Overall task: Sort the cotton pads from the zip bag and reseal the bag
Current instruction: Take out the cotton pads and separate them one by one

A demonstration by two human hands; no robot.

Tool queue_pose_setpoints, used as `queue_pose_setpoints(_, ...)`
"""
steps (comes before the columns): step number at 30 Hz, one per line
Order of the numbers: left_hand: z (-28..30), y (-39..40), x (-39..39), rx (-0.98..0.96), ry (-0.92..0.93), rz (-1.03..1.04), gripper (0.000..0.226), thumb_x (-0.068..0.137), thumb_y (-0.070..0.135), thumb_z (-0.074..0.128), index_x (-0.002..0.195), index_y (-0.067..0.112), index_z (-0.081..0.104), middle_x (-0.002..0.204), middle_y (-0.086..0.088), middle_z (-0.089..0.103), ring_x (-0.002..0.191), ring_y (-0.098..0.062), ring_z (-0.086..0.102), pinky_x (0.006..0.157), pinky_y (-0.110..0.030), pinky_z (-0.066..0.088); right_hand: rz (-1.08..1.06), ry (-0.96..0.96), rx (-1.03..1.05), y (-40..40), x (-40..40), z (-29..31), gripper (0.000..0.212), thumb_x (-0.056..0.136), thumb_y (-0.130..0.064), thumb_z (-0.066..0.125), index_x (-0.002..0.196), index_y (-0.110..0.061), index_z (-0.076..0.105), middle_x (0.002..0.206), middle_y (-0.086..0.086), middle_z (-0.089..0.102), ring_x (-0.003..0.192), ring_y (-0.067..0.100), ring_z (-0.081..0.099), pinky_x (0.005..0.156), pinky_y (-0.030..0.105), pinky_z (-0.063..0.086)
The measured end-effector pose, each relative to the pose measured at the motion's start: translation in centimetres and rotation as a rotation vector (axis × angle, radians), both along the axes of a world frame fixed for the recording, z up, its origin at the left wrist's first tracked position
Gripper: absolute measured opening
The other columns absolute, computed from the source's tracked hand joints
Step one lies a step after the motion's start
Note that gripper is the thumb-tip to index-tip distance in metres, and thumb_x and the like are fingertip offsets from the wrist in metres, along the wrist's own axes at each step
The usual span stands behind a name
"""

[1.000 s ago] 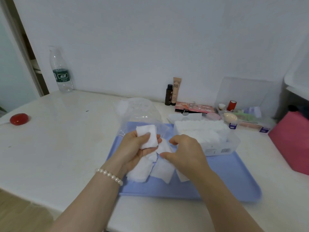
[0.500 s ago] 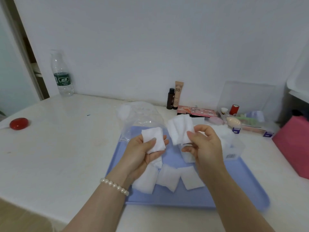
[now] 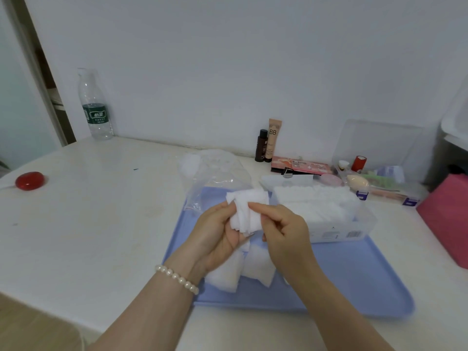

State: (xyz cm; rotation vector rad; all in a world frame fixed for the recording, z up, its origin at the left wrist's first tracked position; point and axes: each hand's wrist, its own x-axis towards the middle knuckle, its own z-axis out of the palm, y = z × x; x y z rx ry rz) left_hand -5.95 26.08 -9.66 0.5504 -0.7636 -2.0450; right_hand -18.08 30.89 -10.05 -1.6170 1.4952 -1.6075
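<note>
Both hands meet above the blue tray [image 3: 354,279] around one small stack of white cotton pads [image 3: 247,211]. My left hand [image 3: 217,236] cups the stack from the left with the thumb on its edge. My right hand [image 3: 286,231] pinches the stack's right side with its forefinger across the front. More loose cotton pads [image 3: 258,267] lie on the tray under my hands. The clear zip bag [image 3: 215,176] lies crumpled and open at the tray's far left corner. A clear box [image 3: 336,224] packed with white pads stands on the tray to the right.
A water bottle [image 3: 95,107] stands at the back left and a red round object [image 3: 30,180] lies at the left. Cosmetics [image 3: 269,141], a palette [image 3: 301,166] and a clear organiser [image 3: 379,178] line the wall. A pink box [image 3: 448,219] sits at the right.
My right hand brought its picked-up pads over to the left hand's pad, and both hands now hold them together as one stack.
</note>
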Motion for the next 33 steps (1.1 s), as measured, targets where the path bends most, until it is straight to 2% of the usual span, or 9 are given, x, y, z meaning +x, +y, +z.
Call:
queue_pose_setpoints(7,-0.2,-0.3,-0.1,-0.019,0.018,-0.041,0.035,0.099,0.007,0.035,0.127,-0.01,0.048,0.126,-0.027,0.056,0.115,-0.037,0.057,0.104,-0.047,0.042,0.126,-0.04,-0.147,0.3,-0.3,1.1,0.033,0.089,0.0,0.044,0.109,-0.02,0.062,0.07,-0.006,0.051,0.058,0.001,0.052,0.059,0.009,0.039)
queue_pose_setpoints(10,0.2,0.0,0.0,-0.066,0.009,-0.086,0.034,0.096,0.004,0.037,0.122,-0.015,0.049,0.113,-0.03,0.058,0.087,-0.036,0.061,0.08,-0.04,0.052,0.2,-0.062,-0.095,0.4,-0.3,1.3,0.04,0.092,0.012,0.042,0.113,-0.018,0.059,0.067,0.001,0.049,0.05,0.001,0.049,0.053,0.008,0.038)
queue_pose_setpoints(12,0.1,0.0,0.0,-0.057,0.026,-0.103,0.034,0.096,0.006,0.037,0.119,-0.014,0.051,0.113,-0.03,0.059,0.092,-0.037,0.06,0.078,-0.04,0.055,0.162,0.014,-0.065,0.1,-0.1,0.6,0.04,0.092,0.011,0.042,0.111,-0.02,0.06,0.067,-0.006,0.05,0.053,0.0,0.05,0.056,0.008,0.039)
queue_pose_setpoints(15,0.0,-0.1,-0.1,0.027,0.077,-0.12,0.043,0.1,0.023,0.034,0.125,-0.008,0.05,0.124,-0.025,0.059,0.11,-0.032,0.061,0.095,-0.04,0.05,0.074,0.11,-0.02,-0.4,-0.3,-0.4,0.033,0.092,0.002,0.046,0.114,-0.016,0.064,0.066,-0.018,0.053,0.062,-0.003,0.053,0.061,0.011,0.04)
queue_pose_setpoints(19,0.5,0.3,-0.1,0.039,0.026,-0.149,0.07,0.082,0.055,0.041,0.118,-0.002,0.06,0.114,-0.021,0.065,0.099,-0.028,0.066,0.093,-0.038,0.05,-0.006,0.273,-0.008,-0.4,-0.4,-0.7,0.036,0.084,-0.024,0.052,0.118,-0.019,0.064,0.075,-0.012,0.055,0.068,-0.001,0.051,0.063,0.013,0.039)
queue_pose_setpoints(22,0.2,0.4,0.0,-0.046,-0.066,-0.077,0.043,0.082,0.031,0.055,0.103,-0.006,0.064,0.102,-0.023,0.068,0.09,-0.029,0.069,0.087,-0.035,0.054,0.079,0.235,0.058,-0.3,-0.6,-0.1,0.034,0.082,-0.017,0.065,0.114,-0.03,0.065,0.081,0.002,0.068,0.066,0.01,0.057,0.066,0.027,0.048)
queue_pose_setpoints(27,-0.1,-0.4,0.3,0.032,-0.02,0.073,0.026,0.095,0.012,0.046,0.109,-0.007,0.057,0.098,-0.02,0.07,0.085,-0.025,0.071,0.08,-0.035,0.055,0.086,0.035,0.152,-0.2,-3.0,1.7,0.031,0.079,0.004,0.067,0.081,-0.027,0.068,0.049,-0.008,0.05,0.039,0.004,0.044,0.047,0.017,0.042)
queue_pose_setpoints(30,-0.3,-0.6,0.6,0.041,-0.066,0.127,0.023,0.097,0.013,0.045,0.105,-0.003,0.059,0.094,-0.014,0.073,0.084,-0.023,0.071,0.078,-0.037,0.054,-0.013,0.425,0.377,0.0,-3.4,2.1,0.011,0.075,-0.016,0.076,0.083,-0.018,0.07,0.058,-0.01,0.051,0.052,0.004,0.049,0.057,0.019,0.04)
queue_pose_setpoints(33,-0.4,-0.5,0.6,0.046,-0.101,0.128,0.022,0.096,0.013,0.046,0.106,-0.001,0.058,0.098,-0.015,0.072,0.089,-0.025,0.07,0.08,-0.038,0.054,0.019,0.88,0.631,0.6,-2.4,1.9,0.044,0.076,-0.039,0.072,0.113,-0.02,0.059,0.091,-0.006,0.057,0.09,0.015,0.054,0.076,0.025,0.043)
